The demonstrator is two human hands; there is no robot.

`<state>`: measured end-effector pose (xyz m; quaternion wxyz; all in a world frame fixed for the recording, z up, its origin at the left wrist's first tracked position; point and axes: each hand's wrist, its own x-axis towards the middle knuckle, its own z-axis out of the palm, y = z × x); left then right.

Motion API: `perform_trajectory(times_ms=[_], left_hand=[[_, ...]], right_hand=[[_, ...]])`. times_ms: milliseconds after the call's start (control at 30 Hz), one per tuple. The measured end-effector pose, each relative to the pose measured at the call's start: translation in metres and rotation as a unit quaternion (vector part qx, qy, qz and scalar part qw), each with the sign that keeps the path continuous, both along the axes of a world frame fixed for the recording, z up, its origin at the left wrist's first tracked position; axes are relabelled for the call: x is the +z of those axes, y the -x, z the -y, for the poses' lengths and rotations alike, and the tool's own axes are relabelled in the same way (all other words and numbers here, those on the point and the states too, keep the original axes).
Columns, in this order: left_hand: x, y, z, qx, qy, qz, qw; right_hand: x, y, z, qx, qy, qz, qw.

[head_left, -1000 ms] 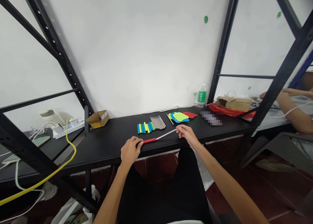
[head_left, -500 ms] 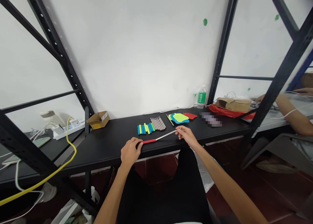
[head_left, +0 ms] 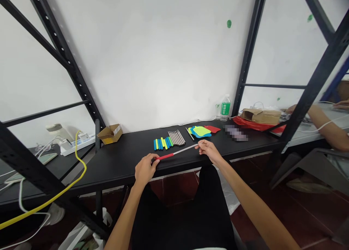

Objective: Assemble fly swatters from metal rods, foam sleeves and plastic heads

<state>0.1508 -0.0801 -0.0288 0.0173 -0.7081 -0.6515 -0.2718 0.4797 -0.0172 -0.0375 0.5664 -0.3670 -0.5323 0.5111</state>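
A thin metal rod (head_left: 185,149) with a red sleeve (head_left: 165,156) on its left end lies slanted over the black table (head_left: 120,159). My left hand (head_left: 144,169) pinches the red sleeve's left end. My right hand (head_left: 209,150) pinches the rod's bare right tip. Behind the rod lie a row of blue, green and yellow sleeves (head_left: 163,143), a row of bare metal rods (head_left: 176,137) and a pile of coloured flat pieces (head_left: 201,130).
A small cardboard box (head_left: 109,133) sits at the table's back left and a water bottle (head_left: 225,107) at the back right. Black rack posts (head_left: 247,57) frame the table. A yellow cable (head_left: 68,184) hangs at the left. Another person's arm (head_left: 324,126) rests on the neighbouring table at the right.
Both hands keep hold of the rod; the red-sleeved end has risen very slightly. The other person's hand at the right has shifted.
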Motion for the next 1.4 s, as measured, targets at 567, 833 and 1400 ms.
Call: perform_trajectory(times_ms=[567,833,1400], left_hand=[[0.000,0.010,-0.006,-0.042,0.030,0.118,0.992],[-0.003,0.014,-0.011,-0.067,0.008,0.203,0.977],[-0.007,0.017,-0.015,-0.093,-0.006,0.257,0.962]], right_hand=[[0.003,0.000,0.004,0.001,-0.004,0.030,1.000],[-0.003,0.001,0.000,-0.006,-0.049,0.088,0.995],[-0.002,-0.001,0.002,0.019,-0.037,0.091,0.995]])
